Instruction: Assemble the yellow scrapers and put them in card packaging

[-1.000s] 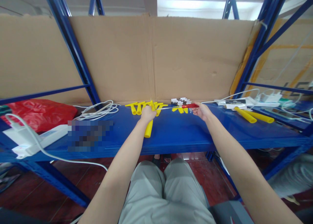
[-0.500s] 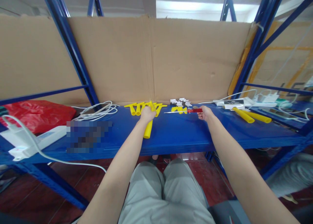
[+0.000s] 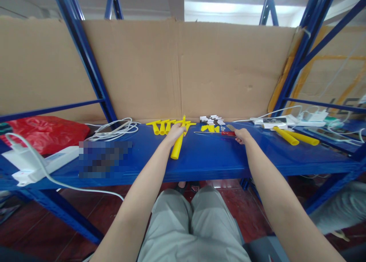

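- Blue counter (image 3: 211, 159), cardboard (image 3: 137, 64) behind, red floor (image 3: 248, 208) below.
- Left hand (image 3: 176, 130) clamped around a yellow tube (image 3: 177, 148) above the counter.
- Right hand (image 3: 242, 135) gripping a red-handled screwdriver (image 3: 228, 133), right of the tube.

pixelated item (image 3: 104, 159): unreadable | yellow tube (image 3: 177, 147): partly behind left hand (image 3: 175, 131)

Over a blue shelf (image 3: 211, 155), a person's left hand (image 3: 175, 131) grips a yellow tube (image 3: 177, 148); at its three o'clock, the right hand (image 3: 241, 135) holds a red-handled screwdriver (image 3: 228, 133), shaft toward nine.
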A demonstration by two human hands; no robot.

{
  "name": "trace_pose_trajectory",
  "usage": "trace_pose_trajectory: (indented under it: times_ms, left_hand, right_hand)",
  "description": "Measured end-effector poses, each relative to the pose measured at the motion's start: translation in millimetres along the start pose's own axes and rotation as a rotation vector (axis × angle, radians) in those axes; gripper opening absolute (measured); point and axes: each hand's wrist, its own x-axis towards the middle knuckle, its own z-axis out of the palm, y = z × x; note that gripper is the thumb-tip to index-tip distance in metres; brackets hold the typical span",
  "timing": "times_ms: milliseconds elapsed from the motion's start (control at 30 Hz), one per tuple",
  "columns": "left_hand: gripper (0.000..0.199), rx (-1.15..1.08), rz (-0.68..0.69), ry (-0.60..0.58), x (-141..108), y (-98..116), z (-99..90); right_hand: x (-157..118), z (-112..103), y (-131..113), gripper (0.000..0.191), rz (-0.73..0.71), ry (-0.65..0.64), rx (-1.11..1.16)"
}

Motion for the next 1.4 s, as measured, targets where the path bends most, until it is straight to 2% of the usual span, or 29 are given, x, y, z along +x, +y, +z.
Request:
trace_pose_trajectory:
  times_ms: [100, 200, 333, 500, 767, 1033, 1133, 1267, 1400]
  left_hand:
    - [0.057, -0.032, 0.055, -0.046, -1.8, 2.0, 0.9]
    - [0.062, 0.049, 0.132, -0.061, -5.4, 3.4, 0.7]
    - [0.057, 0.315, 0.287, 0.011, -9.0, 0.8, -0.3]
    - [0.051, 0.528, 0.383, 0.021, -7.4, -6.4, 1.2]
    - [0.052, 0.594, 0.402, 0.027, -5.1, -9.2, 3.6]
    - [0.056, 0.639, 0.412, 0.039, -10.0, -6.1, 2.1]
    - [0.054, 0.647, 0.409, 0.046, -10.0, -6.1, 2.5]
    - [0.053, 0.631, 0.423, 0.048, -9.0, -8.5, 3.0]
    - [0.051, 0.635, 0.445, 0.035, -8.2, -11.6, 2.7]
  right_hand:
    - [-2.2, -2.4, -0.5, 0.048, -0.005, 0.010, -0.081]
    - [-3.1, -3.5, -1.0, 0.042, -0.014, 0.015, -0.142]
    - [-4.7, -4.2, -1.7, 0.038, -0.026, 0.020, -0.207]
    - [-9.4, -6.0, -2.3, 0.042, -0.020, 0.021, -0.240]
    - [-4.3, -6.6, 2.0, 0.029, -0.063, 0.066, -0.182]
    - [-3.1, -9.0, -0.6, 0.050, -0.129, 0.198, -0.328]
    - [-9.3, -9.9, -3.4, 0.048, -0.146, 0.231, -0.312]
    - [-17.7, -6.7, -7.4, 0.036, -0.262, 0.296, -0.322]
    - [-22.5, -1.2, -10.1, 0.033, -0.368, 0.319, -0.317]
